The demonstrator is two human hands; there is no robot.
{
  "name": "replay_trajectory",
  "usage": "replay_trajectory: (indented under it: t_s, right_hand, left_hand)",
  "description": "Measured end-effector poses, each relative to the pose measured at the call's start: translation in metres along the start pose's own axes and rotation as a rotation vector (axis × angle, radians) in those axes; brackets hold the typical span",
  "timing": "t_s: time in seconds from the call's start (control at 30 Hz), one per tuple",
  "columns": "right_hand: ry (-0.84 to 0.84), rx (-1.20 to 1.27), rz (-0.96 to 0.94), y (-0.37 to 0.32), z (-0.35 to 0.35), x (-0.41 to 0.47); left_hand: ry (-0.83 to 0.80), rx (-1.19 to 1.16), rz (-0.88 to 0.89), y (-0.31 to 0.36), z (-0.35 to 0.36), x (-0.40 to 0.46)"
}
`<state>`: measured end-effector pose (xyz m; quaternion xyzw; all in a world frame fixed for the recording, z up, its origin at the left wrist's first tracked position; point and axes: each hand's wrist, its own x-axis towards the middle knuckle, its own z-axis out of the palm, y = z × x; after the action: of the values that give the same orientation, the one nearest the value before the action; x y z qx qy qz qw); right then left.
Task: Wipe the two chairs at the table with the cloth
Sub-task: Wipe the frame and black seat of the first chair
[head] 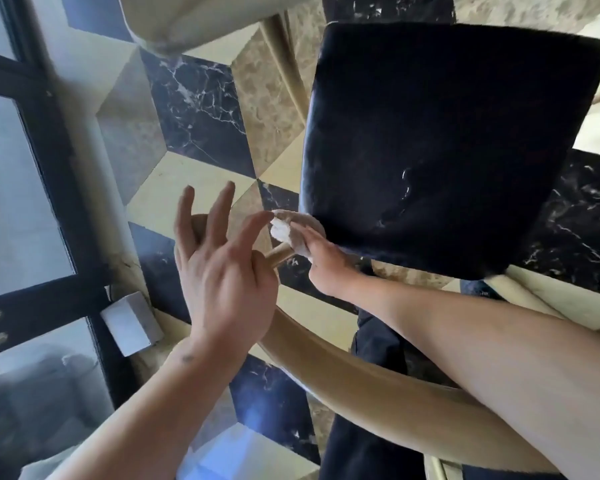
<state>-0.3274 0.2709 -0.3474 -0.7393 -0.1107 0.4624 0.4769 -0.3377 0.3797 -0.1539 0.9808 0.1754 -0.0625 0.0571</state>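
A chair with a black velvet seat (447, 133) and a pale wooden frame (343, 368) stands below me. My right hand (326, 261) is closed around a small white cloth (288, 230), pressing it against the frame at the seat's near-left corner. My left hand (222, 268) rests over the end of the wooden armrest (279, 254), fingers spread apart, one fingertip touching the cloth. A second chair is not clearly in view.
The edge of a cream table or cushion (187, 26) shows at top left. A dark-framed glass door (39, 188) runs down the left, with a small grey box (132, 323) at its base. The floor has patterned marble tiles (194, 109). My dark trouser legs (371, 427) stand behind the chair.
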Motion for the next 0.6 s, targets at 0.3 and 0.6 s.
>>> replay_trajectory:
  t_s: [0.3,0.6]
  right_hand:
    - [-0.252,0.237,-0.362,-0.083,-0.043,-0.086]
    - [-0.257,-0.052,-0.663,-0.071,-0.053,-0.034]
  left_hand:
    - [-0.092,-0.064,-0.074,0.012,-0.017,-0.001]
    - [-0.034,-0.121,-0.076,0.010,-0.017,0.002]
